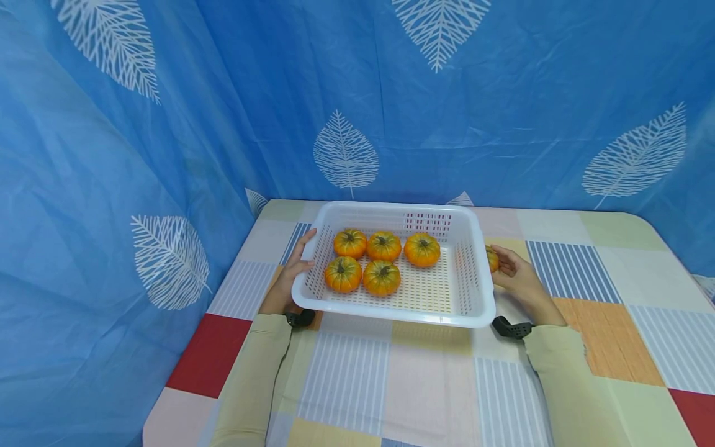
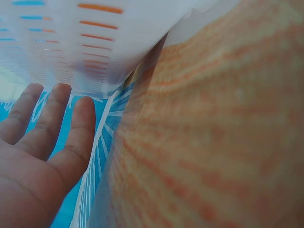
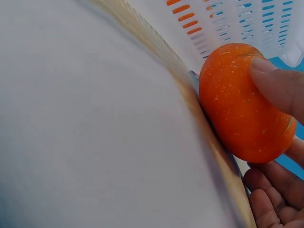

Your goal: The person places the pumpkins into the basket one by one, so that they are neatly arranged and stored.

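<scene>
A white plastic basket with slotted walls stands on the table, holding several small orange pumpkins in its left and middle part. My left hand is at the basket's left side; in the left wrist view its fingers are fairly straight against the slotted wall. Outside the basket's right wall, my right hand holds another small pumpkin, mostly hidden from the head view. In the right wrist view the thumb presses on its side, with the other fingers curled behind and below it, close to the tablecloth.
A patchwork-patterned cloth covers the table. Behind and to the left hangs a blue curtain with white leaf prints, meeting the table's far edge just past the basket. Black straps are on both wrists.
</scene>
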Demonstrator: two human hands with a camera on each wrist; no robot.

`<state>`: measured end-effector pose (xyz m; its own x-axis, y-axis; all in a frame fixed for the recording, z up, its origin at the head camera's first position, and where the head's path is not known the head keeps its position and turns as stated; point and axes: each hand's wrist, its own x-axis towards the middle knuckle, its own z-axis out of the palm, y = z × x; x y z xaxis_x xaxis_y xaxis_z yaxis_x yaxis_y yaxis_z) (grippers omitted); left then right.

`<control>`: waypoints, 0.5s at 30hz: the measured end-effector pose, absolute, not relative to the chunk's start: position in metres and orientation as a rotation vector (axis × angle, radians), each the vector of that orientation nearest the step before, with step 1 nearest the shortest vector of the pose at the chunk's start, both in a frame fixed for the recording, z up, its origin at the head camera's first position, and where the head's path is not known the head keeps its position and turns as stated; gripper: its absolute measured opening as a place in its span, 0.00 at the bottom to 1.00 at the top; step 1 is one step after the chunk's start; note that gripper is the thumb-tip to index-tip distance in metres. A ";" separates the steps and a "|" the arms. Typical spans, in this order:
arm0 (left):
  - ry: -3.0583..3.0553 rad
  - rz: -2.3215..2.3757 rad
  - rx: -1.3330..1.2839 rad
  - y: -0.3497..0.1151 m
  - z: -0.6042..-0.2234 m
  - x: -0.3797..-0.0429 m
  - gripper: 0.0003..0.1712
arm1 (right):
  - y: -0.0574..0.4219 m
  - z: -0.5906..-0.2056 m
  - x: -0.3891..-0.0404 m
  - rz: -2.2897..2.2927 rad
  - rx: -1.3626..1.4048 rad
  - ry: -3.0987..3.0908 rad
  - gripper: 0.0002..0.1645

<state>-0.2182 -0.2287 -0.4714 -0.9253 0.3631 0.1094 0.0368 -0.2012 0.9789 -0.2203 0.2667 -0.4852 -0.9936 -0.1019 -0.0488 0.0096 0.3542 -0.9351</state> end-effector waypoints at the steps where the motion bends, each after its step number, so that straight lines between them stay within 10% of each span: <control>1: 1.826 2.233 0.490 -0.229 -0.472 -0.219 0.49 | 0.266 -0.485 -0.220 -1.726 -0.076 2.514 0.49; 15: 1.806 2.230 0.560 -0.233 -0.477 -0.222 0.48 | 0.268 -0.490 -0.216 -1.796 0.164 2.561 0.53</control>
<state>-0.2221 -0.2334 -0.4772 -0.9037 0.3990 0.1553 0.0691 -0.2219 0.9726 -0.2163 0.2683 -0.4895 -0.9945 0.0798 -0.0680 0.0911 0.3370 -0.9371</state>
